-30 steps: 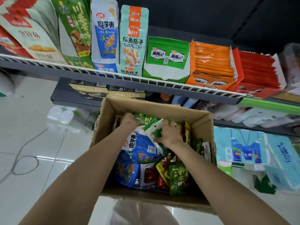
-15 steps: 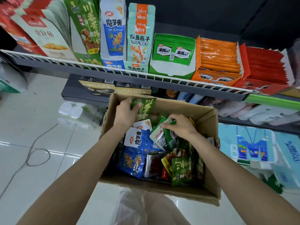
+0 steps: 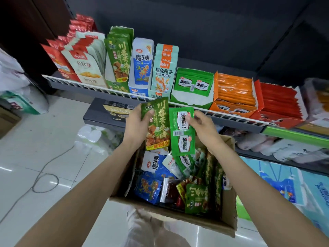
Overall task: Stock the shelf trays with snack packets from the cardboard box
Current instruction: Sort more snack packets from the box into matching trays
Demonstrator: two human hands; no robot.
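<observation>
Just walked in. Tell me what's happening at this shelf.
A person is restocking snacks. The left hand grips a dark green packet, and the right hand pinches a bright green strip of packets. Both are lifted above the cardboard box, which holds many more mixed packets. Matching trays stand on the wire shelf just ahead; neither packet is in a tray yet.

A glossy white tiled floor [image 3: 35,139] reflects ceiling light, crossed by a grey cable [image 3: 44,175], under dark wall panels [image 3: 213,32].

Green pkts [image 3: 181,131] above open box [image 3: 229,207]
</observation>
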